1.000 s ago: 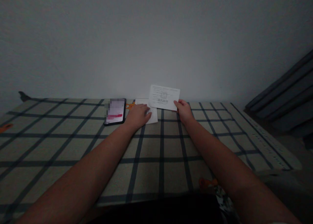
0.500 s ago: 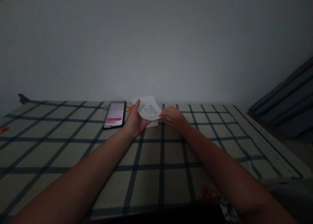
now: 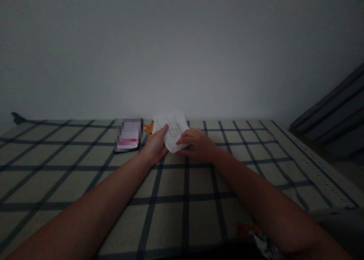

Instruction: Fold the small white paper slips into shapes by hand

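Held a white rectangular paper sheet with dark print [image 3: 174, 129] in both bare hands, at the far middle of a table [image 3: 170, 218] covered with cream cloth checked in dark blue lines. Closed the grip of the left hand [image 3: 156, 144] around the left side of the sheet, with thumb laid on the printed upper face and fingers tucked beneath. Closed the grip of the right hand [image 3: 197, 144] lightly over the near right edge, with fingertips on the printed face and a digit below. Directed the rounded corner of the sheet toward the near side. Could not read the print or determine the number of layers in the hold.

Located a black-framed rectangular phone with a lit, pixelated screen [image 3: 129, 135] on the table, to the left of the left hand and well apart from the right. Noted an orange bear figure [image 3: 148, 129] on the cloth between phone and sheet. Observed a second orange figure, dim in outline [image 3: 246, 229], at the near edge, beside the right forearm. Found a plain grey wall [image 3: 182, 51] along the far side and a dark grey pleated curtain [image 3: 335, 116] at far right.
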A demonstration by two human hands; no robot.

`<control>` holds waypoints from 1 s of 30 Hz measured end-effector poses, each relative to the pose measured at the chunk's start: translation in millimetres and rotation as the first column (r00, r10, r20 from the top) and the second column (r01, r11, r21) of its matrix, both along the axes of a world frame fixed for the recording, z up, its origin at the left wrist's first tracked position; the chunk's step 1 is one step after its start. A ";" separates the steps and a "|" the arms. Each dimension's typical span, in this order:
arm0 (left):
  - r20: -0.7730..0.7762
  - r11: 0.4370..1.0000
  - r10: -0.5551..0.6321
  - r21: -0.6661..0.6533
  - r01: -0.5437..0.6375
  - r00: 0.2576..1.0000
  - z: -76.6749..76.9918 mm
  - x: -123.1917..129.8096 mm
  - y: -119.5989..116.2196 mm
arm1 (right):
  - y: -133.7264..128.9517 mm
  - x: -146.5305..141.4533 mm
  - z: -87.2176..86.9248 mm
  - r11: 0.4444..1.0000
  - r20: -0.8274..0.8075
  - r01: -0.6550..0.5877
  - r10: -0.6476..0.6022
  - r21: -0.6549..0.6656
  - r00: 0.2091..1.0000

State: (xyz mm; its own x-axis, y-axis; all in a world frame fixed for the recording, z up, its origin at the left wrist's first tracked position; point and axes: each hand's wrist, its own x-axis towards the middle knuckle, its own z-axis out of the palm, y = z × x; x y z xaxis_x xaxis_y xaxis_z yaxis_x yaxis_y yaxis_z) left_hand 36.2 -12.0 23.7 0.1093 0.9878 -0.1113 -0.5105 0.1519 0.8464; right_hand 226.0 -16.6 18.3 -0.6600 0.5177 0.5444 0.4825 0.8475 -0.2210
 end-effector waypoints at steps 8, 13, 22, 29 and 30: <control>0.072 0.994 -0.098 0.047 0.095 0.993 2.7 -7.2 -1.3 | 9.6 -0.7 -4.7 0.872 -0.456 0.040 -0.293 -0.487 0.840; -0.149 0.968 -0.168 0.164 0.192 0.974 -9.4 -6.4 -1.9 | 15.6 2.5 -6.2 0.745 -0.570 -0.008 -0.503 -0.667 0.650; -0.169 0.989 -0.068 0.120 0.089 0.983 -11.0 -3.4 -3.0 | 17.1 1.6 -3.3 0.729 -0.606 -0.086 -0.491 -0.679 0.626; -0.192 0.988 -0.075 0.120 0.099 0.979 -8.4 -5.2 -2.7 | 21.1 2.8 -4.7 0.693 -0.621 -0.141 -0.511 -0.707 0.595; -0.192 0.989 -0.078 0.112 0.101 0.978 -8.1 -5.2 -3.2 | 21.4 3.2 -5.2 0.691 -0.614 -0.138 -0.510 -0.710 0.602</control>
